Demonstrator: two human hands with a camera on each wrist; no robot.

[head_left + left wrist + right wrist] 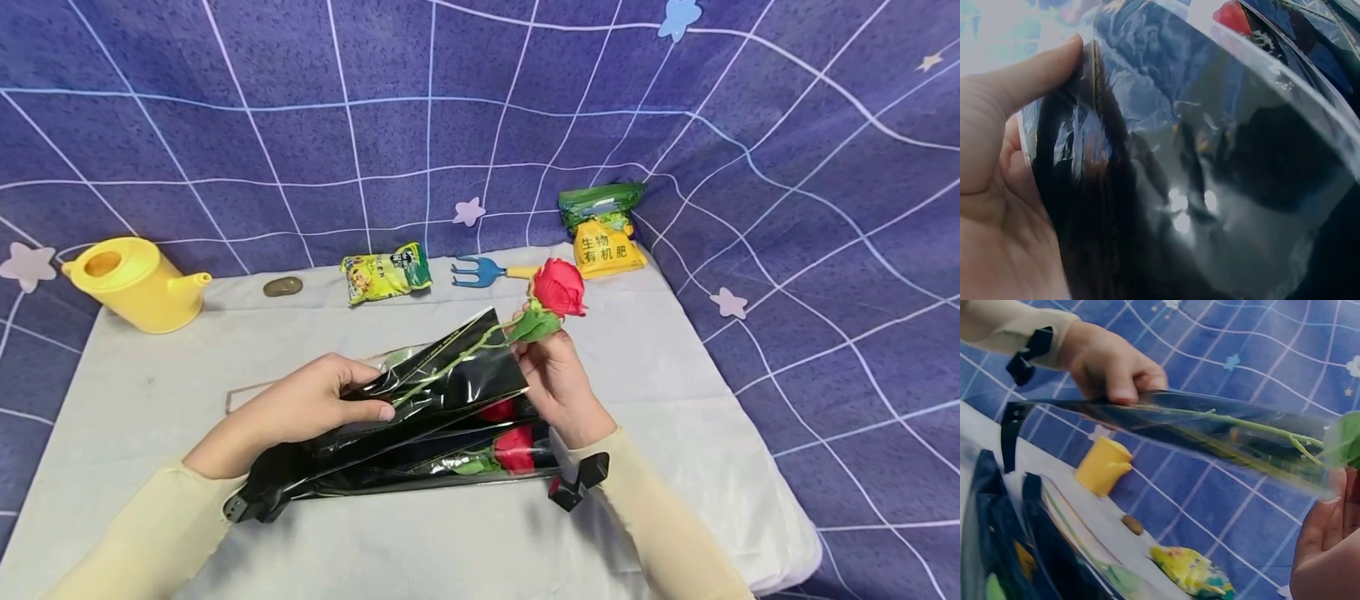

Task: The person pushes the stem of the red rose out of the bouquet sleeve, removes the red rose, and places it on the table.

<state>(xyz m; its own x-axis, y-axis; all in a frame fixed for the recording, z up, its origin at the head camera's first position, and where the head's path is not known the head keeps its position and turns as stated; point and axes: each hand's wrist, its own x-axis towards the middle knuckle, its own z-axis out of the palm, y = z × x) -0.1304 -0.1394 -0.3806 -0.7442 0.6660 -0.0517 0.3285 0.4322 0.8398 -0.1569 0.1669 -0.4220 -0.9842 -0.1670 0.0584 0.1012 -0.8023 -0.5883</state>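
Observation:
A red rose (558, 287) with green leaves sticks out of the mouth of a black-and-clear plastic flower sleeve (487, 367). Its thin green stem (1254, 427) runs along inside the sleeve. My left hand (322, 404) grips the sleeve near its lower end, thumb on top, and the left wrist view shows the film pinched between thumb and fingers. Just below the bloom, my right hand (558, 379) holds the rose by its stem and leaves at the sleeve's mouth. More wrapped red roses (514, 450) lie beneath on the table, partly hidden by the raised sleeve.
Along the back of the white-covered table (660, 350) stand a yellow watering can (142, 287), a brown stone (282, 287), a yellow-green packet (386, 273), a blue hand fork (480, 272) and a yellow fertilizer bag (607, 247) by a green one. Blue grid-patterned cloth (300, 142) hangs behind.

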